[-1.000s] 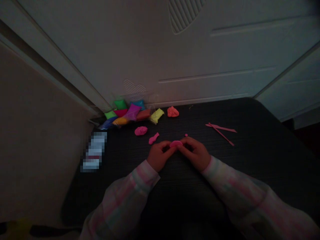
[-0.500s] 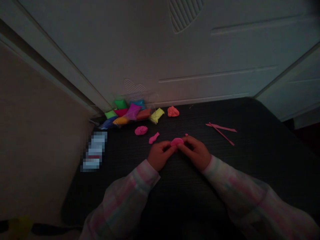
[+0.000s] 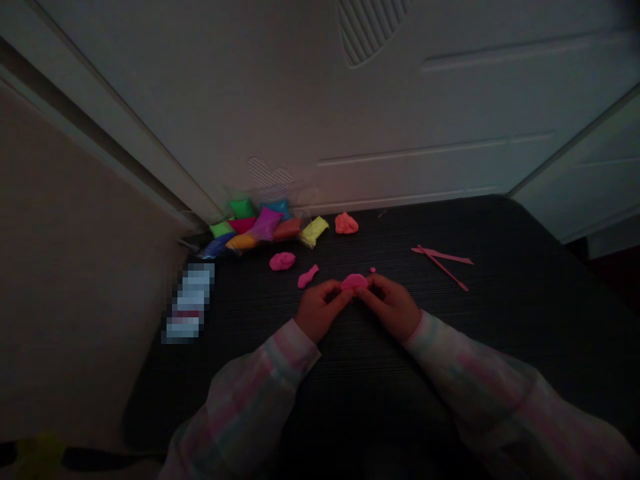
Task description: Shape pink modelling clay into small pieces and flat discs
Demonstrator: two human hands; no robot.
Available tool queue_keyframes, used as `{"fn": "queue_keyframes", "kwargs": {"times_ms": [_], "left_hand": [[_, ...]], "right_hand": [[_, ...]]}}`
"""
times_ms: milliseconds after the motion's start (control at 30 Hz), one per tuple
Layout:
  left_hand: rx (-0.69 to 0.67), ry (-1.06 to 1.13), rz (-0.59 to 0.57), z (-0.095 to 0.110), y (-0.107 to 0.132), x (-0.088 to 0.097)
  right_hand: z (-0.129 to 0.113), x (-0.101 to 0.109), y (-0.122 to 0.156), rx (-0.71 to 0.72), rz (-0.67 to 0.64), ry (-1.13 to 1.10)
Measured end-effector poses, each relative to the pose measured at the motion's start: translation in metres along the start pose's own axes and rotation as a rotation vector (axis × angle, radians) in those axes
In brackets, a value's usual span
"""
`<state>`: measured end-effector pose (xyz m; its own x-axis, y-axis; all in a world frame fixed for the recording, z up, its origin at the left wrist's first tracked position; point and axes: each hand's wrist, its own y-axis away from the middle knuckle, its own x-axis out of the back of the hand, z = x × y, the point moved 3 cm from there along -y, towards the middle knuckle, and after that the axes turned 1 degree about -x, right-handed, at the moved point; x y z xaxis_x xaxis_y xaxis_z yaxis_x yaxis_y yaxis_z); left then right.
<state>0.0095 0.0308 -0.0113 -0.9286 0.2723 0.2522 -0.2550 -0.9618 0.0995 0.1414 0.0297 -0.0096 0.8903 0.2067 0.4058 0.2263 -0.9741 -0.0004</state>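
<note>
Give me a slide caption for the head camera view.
Left hand and right hand pinch a flattened pink piece at a dark table.

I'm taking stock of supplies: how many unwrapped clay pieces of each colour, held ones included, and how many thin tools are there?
Pink: 4 (held flat piece, wrinkled lump, elongated piece, tiny bit)
Orange: 1 (orange lump)
Thin tools: 2
Total: 7

The hands [image 3: 393, 308] hid the near edge of the pink disc [image 3: 354, 281]; the bottom edge cut off the sleeves [image 3: 250, 393]; pixelation masked a pale item [image 3: 191, 297]. A yellow shape [image 3: 41, 455], lower left, was too blurred to name.
</note>
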Motion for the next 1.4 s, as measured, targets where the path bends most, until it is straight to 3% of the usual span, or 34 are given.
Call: {"fn": "queue_keyframes", "kwargs": {"times_ms": [300, 467, 700, 1100, 1267, 1400], "left_hand": [[-0.001, 0.076, 0.123, 0.0005, -0.0005, 0.0046], [0.0, 0.116, 0.164, -0.0003, 0.0001, 0.0044], [0.022, 0.212, 0.133, 0.0006, -0.002, 0.0032], [-0.003, 0.079, 0.206, 0.0011, 0.0009, 0.0058], [0.014, 0.139, 0.16, 0.003, -0.0013, 0.0049], [-0.014, 0.042, 0.129, 0.0053, -0.0008, 0.0056]], "right_hand": [[-0.0043, 0.0016, 0.0003, 0.026, -0.064, 0.021], [-0.0057, 0.0034, 0.0003, 0.071, 0.001, 0.08], [-0.0067, 0.0043, -0.0005, 0.112, 0.0, 0.13], [-0.0064, 0.0045, -0.0006, 0.066, 0.002, 0.13], [-0.0075, 0.0042, -0.0002, 0.104, -0.018, 0.167], [-0.0099, 0.0031, 0.0013, 0.11, -0.05, 0.145]]}}
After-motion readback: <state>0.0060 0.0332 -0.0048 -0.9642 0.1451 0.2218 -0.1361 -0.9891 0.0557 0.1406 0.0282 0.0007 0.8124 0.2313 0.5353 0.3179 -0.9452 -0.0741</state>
